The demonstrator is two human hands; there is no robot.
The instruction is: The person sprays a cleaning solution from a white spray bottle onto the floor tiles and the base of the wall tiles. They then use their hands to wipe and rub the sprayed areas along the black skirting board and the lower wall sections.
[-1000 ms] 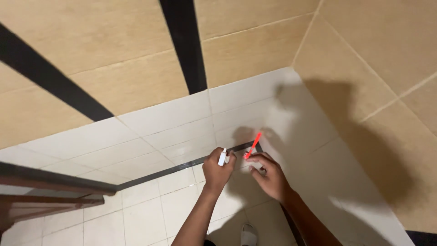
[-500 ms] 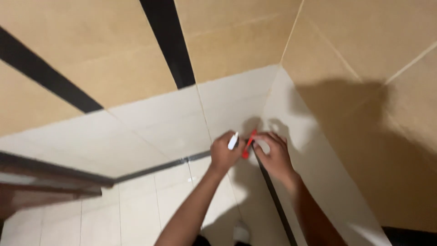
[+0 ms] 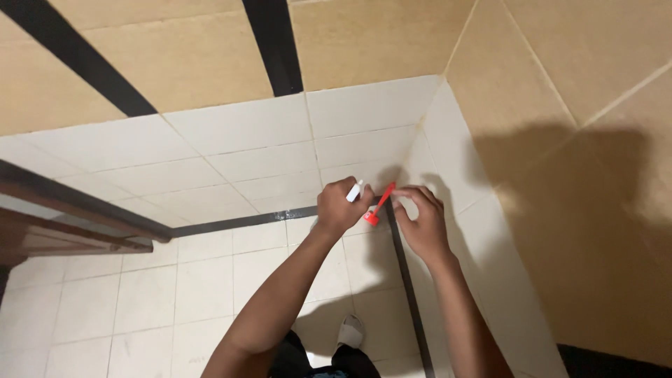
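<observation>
My left hand (image 3: pixel 339 208) is closed around a small white tube-like object (image 3: pixel 355 190), whose tip sticks out above my fingers. A thin red stick with a round wider end (image 3: pixel 378 204) sits between my two hands, slanting up to the right. My right hand (image 3: pixel 422 220) pinches the stick's upper end with its fingertips. Both hands are raised in front of the corner where the white tiled wall (image 3: pixel 245 150) meets the side wall, just over a dark horizontal tile strip (image 3: pixel 238 222).
Beige tiles with black stripes (image 3: pixel 269 42) fill the upper wall. A dark vertical strip (image 3: pixel 406 287) runs down the corner. A brown wooden frame edge (image 3: pixel 70 217) stands at the left. My foot in a white shoe (image 3: pixel 350 329) shows below, on white floor tiles.
The view has swung left and slightly up, so the corner sits further right. My hands have stayed together on the red stick and white object, and moved closer to the corner.
</observation>
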